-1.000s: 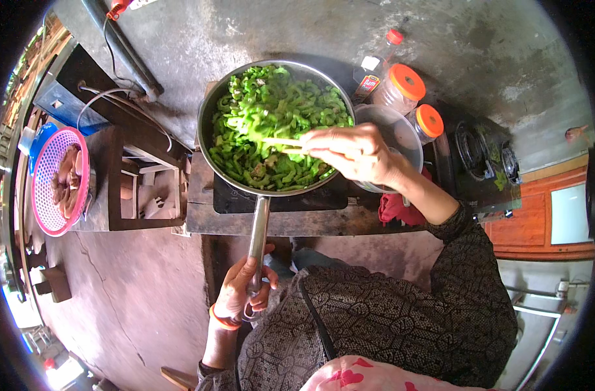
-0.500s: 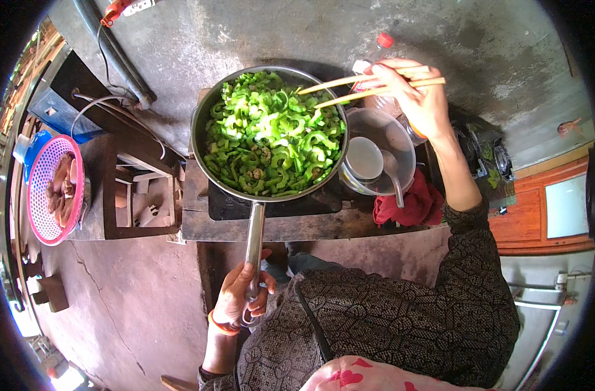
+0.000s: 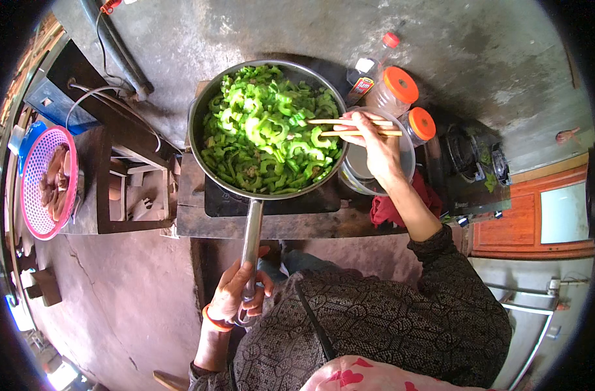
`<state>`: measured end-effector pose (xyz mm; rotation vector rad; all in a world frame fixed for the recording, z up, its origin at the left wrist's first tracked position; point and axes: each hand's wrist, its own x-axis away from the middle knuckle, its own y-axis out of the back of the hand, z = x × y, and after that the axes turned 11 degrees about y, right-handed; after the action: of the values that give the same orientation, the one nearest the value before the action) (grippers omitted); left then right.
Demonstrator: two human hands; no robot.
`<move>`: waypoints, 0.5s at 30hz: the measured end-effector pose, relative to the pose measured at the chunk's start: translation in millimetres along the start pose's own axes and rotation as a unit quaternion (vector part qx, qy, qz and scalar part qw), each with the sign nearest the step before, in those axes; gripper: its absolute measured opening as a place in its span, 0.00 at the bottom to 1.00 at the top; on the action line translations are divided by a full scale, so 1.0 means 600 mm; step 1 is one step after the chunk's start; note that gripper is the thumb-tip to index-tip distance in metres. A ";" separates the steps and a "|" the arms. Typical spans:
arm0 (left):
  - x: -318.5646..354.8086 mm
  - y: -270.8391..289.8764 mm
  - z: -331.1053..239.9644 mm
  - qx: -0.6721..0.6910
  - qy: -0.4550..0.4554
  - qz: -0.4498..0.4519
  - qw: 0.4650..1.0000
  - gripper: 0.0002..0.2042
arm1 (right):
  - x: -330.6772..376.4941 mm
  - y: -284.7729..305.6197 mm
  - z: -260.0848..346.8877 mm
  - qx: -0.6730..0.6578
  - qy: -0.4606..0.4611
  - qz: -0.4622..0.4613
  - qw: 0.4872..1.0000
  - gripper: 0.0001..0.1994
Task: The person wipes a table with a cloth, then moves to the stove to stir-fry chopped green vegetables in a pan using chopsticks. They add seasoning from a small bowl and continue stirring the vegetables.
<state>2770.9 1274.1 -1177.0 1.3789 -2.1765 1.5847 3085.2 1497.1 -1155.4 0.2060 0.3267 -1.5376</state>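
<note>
A wide frying pan (image 3: pixel 251 225) sits on a flat black cooktop (image 3: pixel 222 204). My left hand (image 3: pixel 237 292) is wrapped round the end of its long metal handle. Sliced green vegetables (image 3: pixel 271 130), curved like bitter melon, fill the pan, with small bits of what looks like minced meat among them. My right hand (image 3: pixel 376 144) is closed on a pair of wooden chopsticks (image 3: pixel 356 129), over the pan's right rim. Their tips touch the slices at the right side. Below that hand, a clear plastic bowl (image 3: pixel 409 161) is partly covered.
Two orange-lidded jars (image 3: pixel 402 85) and a red-capped bottle (image 3: pixel 389 42) stand behind the bowl. A dark red cloth (image 3: pixel 389 210) lies at the bench's right end. On the left, a pink basket (image 3: pixel 28 195) holds brownish pieces. A black gas stove (image 3: pixel 464 189) is farther right.
My right hand has come down and left, bringing the chopsticks lower toward the right side of the pan. It now uncovers the orange-lidded jars. My left hand keeps hold of the handle.
</note>
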 end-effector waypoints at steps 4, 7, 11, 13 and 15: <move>0.000 -0.001 0.001 0.005 -0.002 0.002 1.000 0.28 | 0.005 -0.042 0.013 -0.014 0.024 0.047 0.998 0.15; -0.001 -0.003 0.002 0.012 -0.010 0.003 1.000 0.27 | 0.002 -0.068 0.036 0.004 0.053 0.084 0.995 0.14; 0.000 -0.008 0.001 0.016 -0.014 -0.008 1.000 0.28 | -0.001 -0.089 0.078 0.004 0.069 0.084 0.994 0.13; 0.000 -0.010 0.000 0.014 -0.020 -0.028 0.999 0.28 | -0.005 -0.096 0.096 -0.017 0.084 0.085 0.993 0.12; 0.000 -0.013 0.000 0.013 -0.022 -0.027 0.999 0.28 | -0.010 -0.107 0.104 0.010 0.124 0.093 0.988 0.11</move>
<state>2776.4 1273.9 -1171.8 1.4818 -2.1302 1.5833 3026.2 1480.1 -1089.9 0.4331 0.4749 -1.3328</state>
